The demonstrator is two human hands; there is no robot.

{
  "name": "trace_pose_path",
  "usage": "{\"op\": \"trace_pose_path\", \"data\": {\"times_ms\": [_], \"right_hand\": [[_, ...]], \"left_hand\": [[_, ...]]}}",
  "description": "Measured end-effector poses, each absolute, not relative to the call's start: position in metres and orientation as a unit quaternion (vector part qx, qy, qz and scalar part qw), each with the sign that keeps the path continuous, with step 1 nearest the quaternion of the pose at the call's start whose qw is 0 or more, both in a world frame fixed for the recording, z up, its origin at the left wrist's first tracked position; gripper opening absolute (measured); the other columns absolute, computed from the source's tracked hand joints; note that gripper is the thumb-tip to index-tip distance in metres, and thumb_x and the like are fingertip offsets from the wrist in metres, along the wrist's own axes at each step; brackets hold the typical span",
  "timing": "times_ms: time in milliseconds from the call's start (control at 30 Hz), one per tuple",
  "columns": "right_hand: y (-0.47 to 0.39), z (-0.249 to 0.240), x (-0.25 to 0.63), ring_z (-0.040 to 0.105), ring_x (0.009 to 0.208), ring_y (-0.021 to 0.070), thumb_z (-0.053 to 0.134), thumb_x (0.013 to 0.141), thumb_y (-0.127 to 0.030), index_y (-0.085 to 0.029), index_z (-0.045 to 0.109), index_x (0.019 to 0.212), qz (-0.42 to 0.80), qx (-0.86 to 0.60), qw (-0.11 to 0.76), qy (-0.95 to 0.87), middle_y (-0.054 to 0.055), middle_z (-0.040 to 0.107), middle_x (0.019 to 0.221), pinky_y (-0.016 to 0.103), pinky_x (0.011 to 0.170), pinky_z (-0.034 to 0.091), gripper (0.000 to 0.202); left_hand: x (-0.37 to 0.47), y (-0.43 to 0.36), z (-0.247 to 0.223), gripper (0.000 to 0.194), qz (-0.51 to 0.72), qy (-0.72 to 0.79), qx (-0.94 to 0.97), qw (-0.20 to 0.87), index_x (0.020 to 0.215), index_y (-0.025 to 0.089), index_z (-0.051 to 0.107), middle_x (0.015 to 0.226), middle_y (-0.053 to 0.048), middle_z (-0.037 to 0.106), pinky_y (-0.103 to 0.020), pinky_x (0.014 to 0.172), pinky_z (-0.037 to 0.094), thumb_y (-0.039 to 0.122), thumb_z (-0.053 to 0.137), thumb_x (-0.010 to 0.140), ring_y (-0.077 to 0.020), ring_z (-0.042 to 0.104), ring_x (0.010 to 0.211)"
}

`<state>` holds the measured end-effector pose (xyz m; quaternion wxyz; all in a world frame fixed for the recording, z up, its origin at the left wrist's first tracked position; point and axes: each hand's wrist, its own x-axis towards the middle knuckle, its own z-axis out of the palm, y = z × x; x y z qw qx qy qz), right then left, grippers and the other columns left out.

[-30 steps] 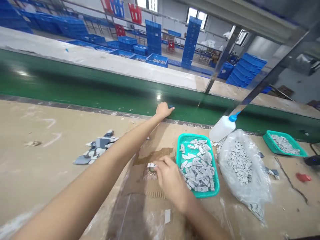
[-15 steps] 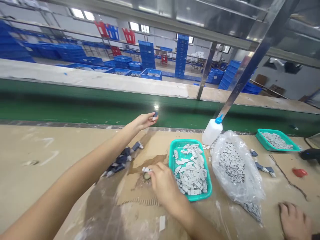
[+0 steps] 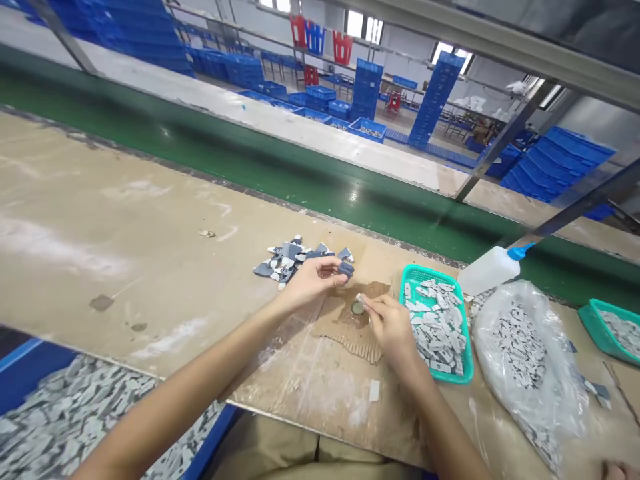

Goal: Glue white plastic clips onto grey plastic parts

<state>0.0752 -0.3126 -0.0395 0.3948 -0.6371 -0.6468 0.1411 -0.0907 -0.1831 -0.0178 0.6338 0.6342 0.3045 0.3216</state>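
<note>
A blue crate [image 3: 50, 363], lower left, holds a deep layer of flat grey pieces [image 3: 65, 413]. On the brown-covered desk [image 3: 125, 247], smeared with whitish residue, lies a loose heap [image 3: 287, 260] of angular slate-grey and white parts. Beside it, the left hand [image 3: 310, 281] grasps a small, dark blue-grey part [image 3: 345, 269] between its fingers, just above the desk.

Near it, a shallow round dish [image 3: 357, 309] sits on a stained sheet of cardboard [image 3: 357, 347] with a ridged, torn edge. The right hand [image 3: 393, 327] pinches a small pale piece [image 3: 361, 297] at the dish's rim—whether the two touch cannot be told. The held parts are apart, not joined. A pale flat strip [image 3: 374, 390] lies nearer the desk edge.

Farther right, a perforated green plastic basket [image 3: 430, 272] retains many matt, oblong light-grey pieces, with bare floor visible between some. Behind it leans a translucent white bottle [image 3: 493, 269] with a blue nozzle; then a crinkled clear bag [image 3: 565, 387] of small pieces—still well stocked—and a second green basket [image 3: 597, 333], also loaded.
</note>
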Motion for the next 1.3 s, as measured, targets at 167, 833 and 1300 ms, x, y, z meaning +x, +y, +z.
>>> {"op": "trace_pose_path", "data": {"times_ms": [167,833,1300], "right_hand": [[-0.318,-0.025,0.074,0.066,0.083,0.0163,0.052,0.093,-0.015,-0.021,0.074,0.110,0.090,-0.634,0.478,-0.602,0.006,0.071,0.091,0.028,0.074,0.054,0.029],[-0.326,-0.020,0.071,0.070,0.085,0.0166,0.052,0.093,-0.009,-0.032,0.073,0.113,0.057,-0.572,0.487,-0.658,0.004,0.073,0.096,0.030,0.073,0.057,0.038],[-0.324,-0.023,0.072,0.066,0.078,0.0142,0.048,0.091,-0.007,-0.034,0.072,0.114,0.074,-0.578,0.480,-0.656,0.004,0.069,0.090,0.027,0.067,0.055,0.043]], "left_hand": [[-0.085,-0.205,-0.027,0.020,0.324,0.314,0.620,0.642,0.077,0.015,0.068,0.080,-0.005,0.069,-0.030,0.078,0.051,0.029,0.075,0.065,-0.0184,0.065,0.075],[-0.085,-0.222,-0.028,0.018,0.268,0.262,0.580,0.724,0.080,0.016,0.073,0.081,-0.004,0.075,-0.029,0.082,0.057,0.016,0.079,0.063,-0.0206,0.072,0.081],[-0.085,-0.234,-0.029,0.017,0.311,0.290,0.562,0.710,0.085,0.017,0.076,0.083,-0.003,0.076,-0.024,0.075,0.061,0.018,0.075,0.068,-0.0199,0.073,0.077]]}}
